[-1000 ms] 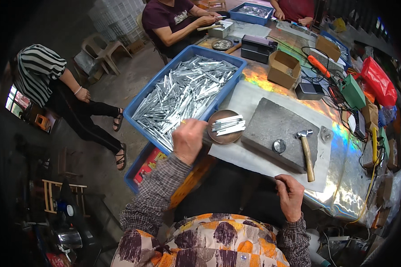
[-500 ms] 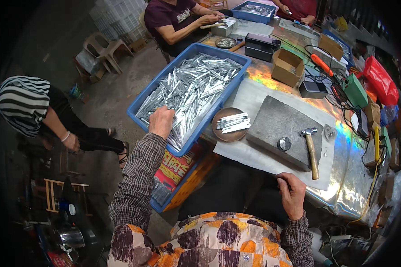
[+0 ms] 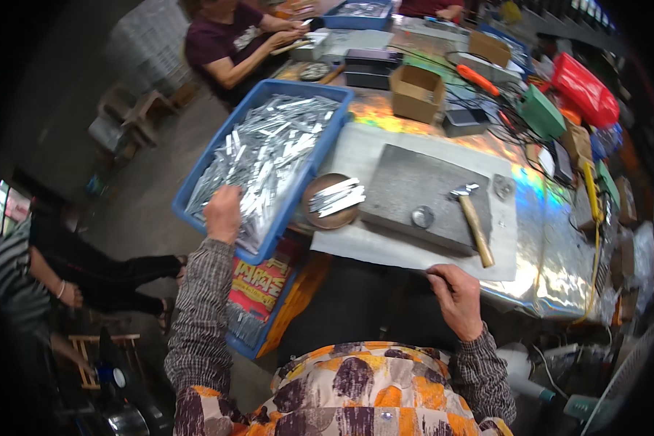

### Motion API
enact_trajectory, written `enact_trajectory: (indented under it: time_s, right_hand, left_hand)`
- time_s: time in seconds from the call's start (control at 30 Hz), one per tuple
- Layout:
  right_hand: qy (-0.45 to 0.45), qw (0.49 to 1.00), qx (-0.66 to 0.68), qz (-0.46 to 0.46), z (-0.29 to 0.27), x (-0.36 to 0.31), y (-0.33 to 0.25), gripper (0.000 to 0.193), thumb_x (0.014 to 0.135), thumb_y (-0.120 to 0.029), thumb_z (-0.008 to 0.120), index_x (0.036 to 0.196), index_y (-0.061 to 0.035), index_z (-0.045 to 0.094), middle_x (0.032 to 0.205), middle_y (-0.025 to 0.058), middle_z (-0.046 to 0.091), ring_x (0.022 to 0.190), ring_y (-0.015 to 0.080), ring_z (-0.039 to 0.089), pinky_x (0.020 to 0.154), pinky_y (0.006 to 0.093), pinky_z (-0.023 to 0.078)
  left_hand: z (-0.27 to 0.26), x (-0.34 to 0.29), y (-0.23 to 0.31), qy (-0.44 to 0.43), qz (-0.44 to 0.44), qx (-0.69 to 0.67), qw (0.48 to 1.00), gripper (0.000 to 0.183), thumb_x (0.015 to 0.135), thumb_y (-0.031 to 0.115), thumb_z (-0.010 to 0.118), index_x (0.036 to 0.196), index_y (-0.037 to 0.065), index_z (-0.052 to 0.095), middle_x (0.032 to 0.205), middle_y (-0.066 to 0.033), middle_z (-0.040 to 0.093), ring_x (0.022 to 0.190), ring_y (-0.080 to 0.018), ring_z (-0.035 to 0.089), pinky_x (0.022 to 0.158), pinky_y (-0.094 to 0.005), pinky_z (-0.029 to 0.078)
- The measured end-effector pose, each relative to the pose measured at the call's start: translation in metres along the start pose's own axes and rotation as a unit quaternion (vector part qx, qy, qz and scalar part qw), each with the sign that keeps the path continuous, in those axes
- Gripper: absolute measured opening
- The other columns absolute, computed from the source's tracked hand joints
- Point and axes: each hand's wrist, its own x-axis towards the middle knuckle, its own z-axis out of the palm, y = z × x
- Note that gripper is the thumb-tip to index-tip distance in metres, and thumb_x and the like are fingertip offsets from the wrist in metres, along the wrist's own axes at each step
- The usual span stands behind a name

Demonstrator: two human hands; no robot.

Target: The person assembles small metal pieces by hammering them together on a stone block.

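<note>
My left hand [image 3: 224, 213] is over the near left side of a blue plastic bin [image 3: 318, 161], its fingers curled down at a heap of thin silver metal strips [image 3: 269, 145]. What its fingertips hold, if anything, is hidden. At the table's front edge my right hand [image 3: 456, 299] is closed, thumb and forefinger together beside the edge of a white sheet [image 3: 341, 240]; I cannot make out anything between them. Between the hands, a round brown dish [image 3: 314, 212] holds several strips. A grey stone block [image 3: 414, 182] carries a small round metal piece [image 3: 423, 216] and a wooden-handled hammer [image 3: 475, 225].
Beyond the block stand an open cardboard box [image 3: 417, 94], a black box [image 3: 370, 69] and tangled cables. A red bag [image 3: 586, 91] lies at the right. A co-worker [image 3: 229, 43] sits at the far left of the table. Another person in stripes [image 3: 18, 269] is at the left.
The whole view has swung, so the table and bin appear farther left. My left hand stays at the bin and my right hand at the table edge. The striped person appears lower and farther left.
</note>
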Motion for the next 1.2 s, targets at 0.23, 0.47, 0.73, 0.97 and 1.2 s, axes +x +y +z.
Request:
enact_trajectory:
  time_s: [0.23, 0.47, 0.73, 0.97, 1.2]
  right_hand:
    - [0.057, 0.998, -0.027, -0.012, -0.027, 0.006, 0.010, 0.008, 0.082, -0.003, 0.062, 0.089, 0.0012, 0.062, 0.080, 0.0154, 0.064, 0.070, 0.0293, 0.063, 0.062, 0.0332, 0.049]
    - [0.153, 0.979, -0.132, 0.004, -0.072, 0.010, 0.049, 0.008, 0.082, -0.004, 0.061, 0.089, 0.0001, 0.063, 0.081, 0.0162, 0.064, 0.072, 0.0314, 0.063, 0.062, 0.0346, 0.049]
    - [0.162, 0.942, -0.292, 0.022, -0.089, 0.029, 0.133, 0.009, 0.079, -0.004, 0.061, 0.087, -0.0030, 0.061, 0.081, 0.0136, 0.059, 0.069, 0.0334, 0.059, 0.061, 0.0406, 0.047]
    - [0.109, 0.927, -0.359, -0.018, -0.088, 0.051, 0.154, 0.006, 0.075, 0.001, 0.052, 0.078, -0.0031, 0.055, 0.077, 0.0139, 0.054, 0.066, 0.0357, 0.058, 0.057, 0.0428, 0.048]
    - [0.041, 0.898, -0.437, -0.030, -0.088, 0.056, 0.154, 0.003, 0.071, 0.001, 0.054, 0.073, -0.0017, 0.053, 0.075, 0.0148, 0.054, 0.064, 0.0320, 0.061, 0.056, 0.0405, 0.050]
  left_hand:
    - [-0.011, -0.007, -0.008, 0.042, -0.061, -0.105, 0.992, 0.020, 0.078, -0.001, 0.061, 0.098, 0.002, 0.062, 0.087, -0.0154, 0.064, 0.075, -0.0283, 0.064, 0.066, -0.0357, 0.049]
    - [-0.052, 0.024, 0.055, 0.072, -0.188, -0.476, 0.856, 0.012, 0.090, 0.000, 0.055, 0.100, -0.005, 0.061, 0.088, -0.0079, 0.064, 0.072, -0.0114, 0.062, 0.066, -0.0227, 0.053]
    - [-0.036, 0.045, 0.170, -0.050, -0.215, -0.708, 0.671, 0.013, 0.089, 0.004, 0.058, 0.100, -0.003, 0.060, 0.094, -0.0127, 0.065, 0.075, -0.0147, 0.064, 0.066, -0.0274, 0.056]
    - [-0.004, 0.042, 0.207, -0.072, -0.289, -0.748, 0.593, 0.010, 0.089, -0.001, 0.055, 0.097, -0.005, 0.058, 0.091, -0.0134, 0.064, 0.076, -0.0167, 0.066, 0.067, -0.0271, 0.058]
    - [0.002, 0.037, 0.199, -0.107, -0.302, -0.690, 0.649, 0.011, 0.087, 0.000, 0.059, 0.097, -0.005, 0.060, 0.083, -0.0101, 0.064, 0.068, -0.0121, 0.062, 0.057, -0.0209, 0.052]
